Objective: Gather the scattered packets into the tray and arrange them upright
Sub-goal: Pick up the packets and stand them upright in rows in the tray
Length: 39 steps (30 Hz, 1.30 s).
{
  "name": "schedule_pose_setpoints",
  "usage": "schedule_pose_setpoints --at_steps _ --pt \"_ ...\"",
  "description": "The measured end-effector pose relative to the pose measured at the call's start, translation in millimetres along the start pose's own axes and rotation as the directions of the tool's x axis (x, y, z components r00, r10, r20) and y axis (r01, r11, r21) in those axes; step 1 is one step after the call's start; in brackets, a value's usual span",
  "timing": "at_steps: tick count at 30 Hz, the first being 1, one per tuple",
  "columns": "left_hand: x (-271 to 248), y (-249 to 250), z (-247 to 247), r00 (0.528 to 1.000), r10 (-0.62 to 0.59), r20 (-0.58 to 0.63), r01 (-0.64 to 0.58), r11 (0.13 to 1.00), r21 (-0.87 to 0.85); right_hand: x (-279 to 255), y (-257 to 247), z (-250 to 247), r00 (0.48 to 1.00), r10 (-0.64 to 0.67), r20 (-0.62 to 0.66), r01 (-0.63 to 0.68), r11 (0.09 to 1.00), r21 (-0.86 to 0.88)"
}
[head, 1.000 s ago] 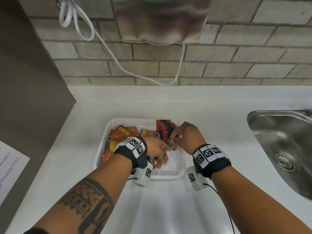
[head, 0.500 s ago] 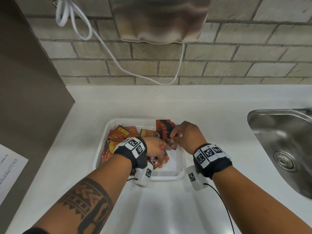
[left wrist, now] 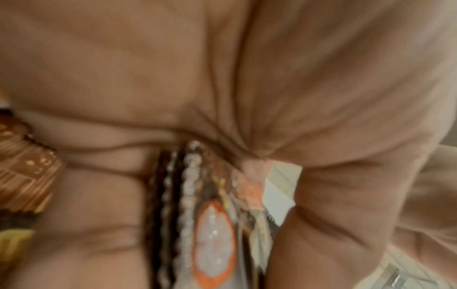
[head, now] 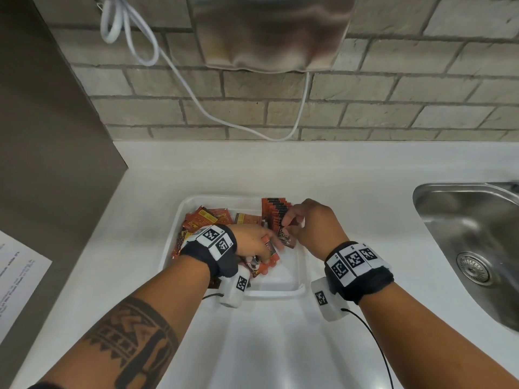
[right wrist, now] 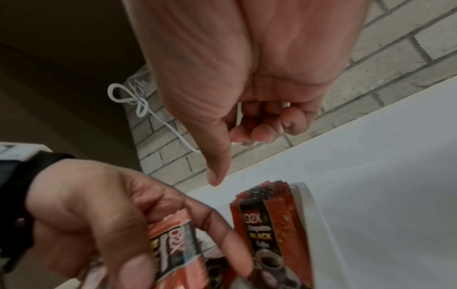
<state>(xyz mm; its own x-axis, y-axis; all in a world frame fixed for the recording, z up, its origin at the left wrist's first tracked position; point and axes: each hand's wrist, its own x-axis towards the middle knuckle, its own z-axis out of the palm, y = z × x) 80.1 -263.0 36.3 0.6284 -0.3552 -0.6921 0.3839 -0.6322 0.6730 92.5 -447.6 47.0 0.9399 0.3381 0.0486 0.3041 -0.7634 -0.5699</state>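
Right hand lifted off upright packets; sink beside.

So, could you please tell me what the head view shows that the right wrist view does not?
Only the head view shows the sink, the loose packets lying flat at the tray's left, and the sheet of paper. Only the right wrist view shows the print on the front standing packet and the right hand's curled fingers from beneath. Both show the tray, the upright row, the left hand gripping a bundle, and the white cable.
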Motion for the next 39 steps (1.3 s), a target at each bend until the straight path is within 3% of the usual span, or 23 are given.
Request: schedule_pose_setpoints --at_steps 6,9,12,17,19,22,29,34,39 --pt "-16.5 -7.9 -4.3 0.991 0.123 -0.054 -0.133 0.958 -0.254 -10.6 -8.6 7.4 0.996 0.032 0.078 -0.043 0.988 0.146" --pt "-18.9 -11.2 -3.6 0.982 0.167 -0.086 -0.186 0.937 -0.294 -12.0 -8.7 8.8 0.993 0.064 0.103 -0.083 0.979 0.187" --pt "-19.7 -16.1 -1.5 0.961 0.197 -0.195 -0.254 0.907 -0.337 -10.7 -8.4 4.9 0.987 0.087 0.135 -0.118 0.962 0.245" --pt "-21.0 -18.5 -2.2 0.889 0.308 -0.339 -0.400 0.883 -0.246 -4.5 -5.9 -1.8 0.982 0.098 0.159 -0.154 0.904 0.398" --pt "-20.3 -19.9 -3.2 0.888 0.317 -0.334 -0.423 0.848 -0.320 -2.1 -4.5 -3.4 0.985 0.105 0.136 -0.153 0.894 0.420" --pt "-21.4 -17.9 -2.2 0.918 0.323 -0.231 -0.395 0.804 -0.444 -0.2 -3.0 -5.6 0.984 0.124 0.125 -0.169 0.865 0.473" --pt "-17.3 -17.1 3.8 0.940 0.313 -0.137 -0.336 0.774 -0.537 0.3 -3.2 -10.1 0.987 0.134 0.094 -0.163 0.845 0.510" --pt "-14.9 -17.4 0.7 0.941 0.317 -0.116 -0.335 0.839 -0.428 3.4 1.9 -14.7 0.992 0.111 0.061 -0.126 0.888 0.442" --pt "-12.3 -18.9 -2.9 0.936 0.307 -0.170 -0.347 0.883 -0.317 6.6 1.6 -19.1 0.988 0.130 0.083 -0.154 0.879 0.452"
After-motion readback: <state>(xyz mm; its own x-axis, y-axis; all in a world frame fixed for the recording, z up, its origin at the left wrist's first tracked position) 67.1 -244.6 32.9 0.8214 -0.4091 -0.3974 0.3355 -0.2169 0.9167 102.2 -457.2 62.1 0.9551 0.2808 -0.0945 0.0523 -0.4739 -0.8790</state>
